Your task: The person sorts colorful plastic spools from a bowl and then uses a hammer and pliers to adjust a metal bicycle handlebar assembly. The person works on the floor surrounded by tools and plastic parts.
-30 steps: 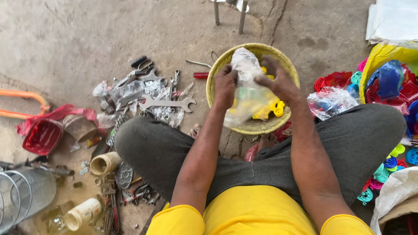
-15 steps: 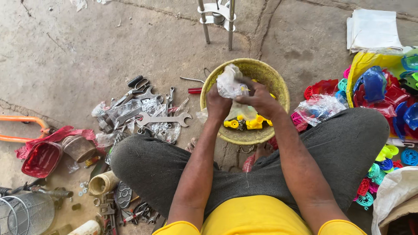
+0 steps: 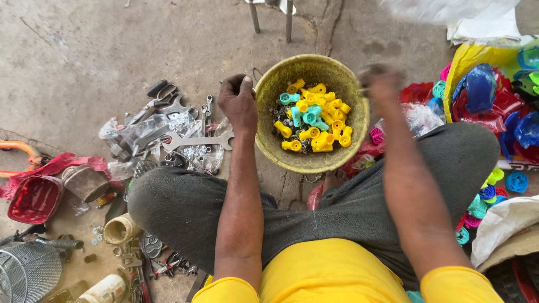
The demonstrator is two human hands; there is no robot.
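— Where's your left hand (image 3: 238, 101)?
— Out ahead of you, arm nearly straight, back of the hand up. Your fingers are curled into a loose fist with the thumb pressed against the forefinger.
— And your right hand (image 3: 380, 84)?
— Also stretched forward, a little further out and well apart from the left. It's blurred, so whether those fingers are curled or spread can't be told.

1. Informal floor-level repair/assembly workshop, work done sitting on a cracked concrete floor (image 3: 112, 45).
2. Spanners (image 3: 196, 140) and loose metal hardware scattered on it.
3. Basket (image 3: 269, 90) of small plastic parts (image 3: 314, 120); more coloured plastic parts (image 3: 494, 95) heaped nearby.
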